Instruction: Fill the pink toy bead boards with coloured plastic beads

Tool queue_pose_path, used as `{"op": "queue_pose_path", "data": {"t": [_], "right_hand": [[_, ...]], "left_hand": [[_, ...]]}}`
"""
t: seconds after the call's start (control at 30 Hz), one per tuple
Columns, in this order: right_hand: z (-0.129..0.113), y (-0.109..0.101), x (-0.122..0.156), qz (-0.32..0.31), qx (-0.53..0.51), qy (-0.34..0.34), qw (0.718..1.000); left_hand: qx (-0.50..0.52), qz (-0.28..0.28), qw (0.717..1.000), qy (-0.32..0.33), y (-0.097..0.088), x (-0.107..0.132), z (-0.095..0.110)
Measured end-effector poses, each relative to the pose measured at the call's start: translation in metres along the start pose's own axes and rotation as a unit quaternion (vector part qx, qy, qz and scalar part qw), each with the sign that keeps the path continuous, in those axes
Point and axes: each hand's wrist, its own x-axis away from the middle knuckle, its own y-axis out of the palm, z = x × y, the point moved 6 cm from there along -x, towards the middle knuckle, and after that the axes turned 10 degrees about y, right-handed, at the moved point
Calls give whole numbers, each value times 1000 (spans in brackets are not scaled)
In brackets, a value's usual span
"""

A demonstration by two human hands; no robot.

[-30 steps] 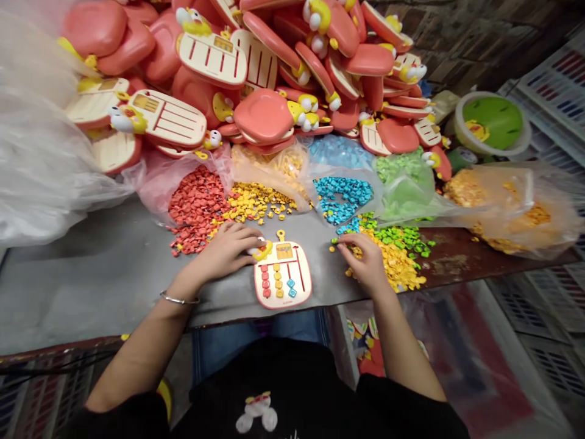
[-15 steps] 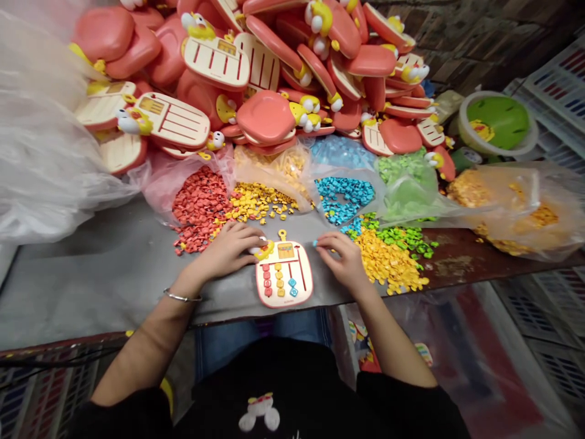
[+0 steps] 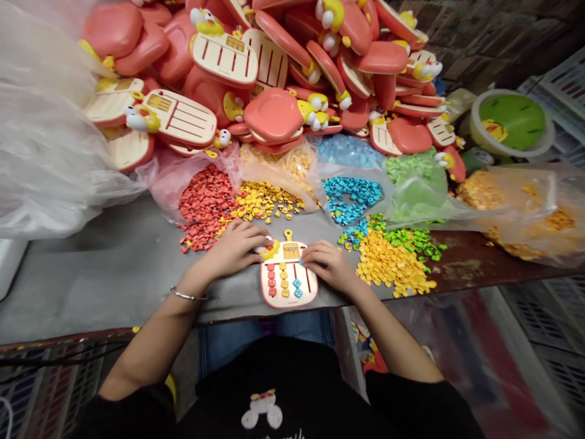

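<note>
A toy board [image 3: 278,301] with a cream face, a red rim and vertical slots lies flat on the table in front of me. Red pieces [image 3: 272,283] fill one slot, yellow pieces [image 3: 284,283] another, and two blue pieces [image 3: 297,288] sit in a third. My left hand [image 3: 237,247] grips the yellow-and-white duck head [image 3: 270,250] at the board's upper left corner. Over the board's upper right, my right hand [image 3: 329,266] pinches a small blue piece [image 3: 301,261] by its fingertips. Part of the rightmost slot is hidden under that hand.
Loose red pieces [image 3: 208,201], yellow pieces [image 3: 262,200] and blue pieces [image 3: 351,196] spill from bags beyond the board. Orange-yellow pieces [image 3: 393,262] and green pieces [image 3: 414,241] lie to the right. Behind rises a pile of similar toy boards [image 3: 274,113]. Plastic sheeting [image 3: 41,152] covers the left side.
My right hand has moved left, bringing the blue piece from beside the board to above its upper right part. My left hand keeps its grip; the whole view has shifted slightly.
</note>
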Motion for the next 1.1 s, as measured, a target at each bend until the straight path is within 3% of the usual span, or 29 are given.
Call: {"op": "queue_pose_path", "data": {"t": [0.1,0.2,0.27,0.3,0.37,0.43,0.47,0.53,0.63,0.7,0.87,1.0,1.1], "right_hand": [[-5,9,-5,6,-32,-7,999],[-12,9,-4,-53,-84,-18,995],[-11,-2,4,-87,-123,-9,989],[-8,-12,9,-76,-130,7,989],[9,-41,20,21,-98,59,993],[32,-71,33,152,1,123,981],[42,-81,38,190,64,150,968],[62,-89,42,197,182,185,945],[78,-82,39,146,274,189,932],[76,-78,36,153,271,175,934],[42,-69,28,197,117,138,964],[12,-39,3,135,53,67,987],[4,-16,-13,84,59,24,994]], "left_hand": [[3,2,1000,-1,0,0,0],[3,4,1000,0,0,0,0],[-1,2,1000,3,0,0,0],[-3,1,1000,5,0,-1,0],[-3,3,1000,7,1,0,0],[-1,6,1000,8,1,0,-1],[0,6,1000,9,1,0,-1],[1,5,1000,8,2,0,-1],[5,3,1000,4,2,0,-1],[7,3,1000,4,1,0,-1],[7,5,1000,11,1,0,0],[2,3,1000,10,1,0,0],[-6,1,1000,11,0,0,1]]}}
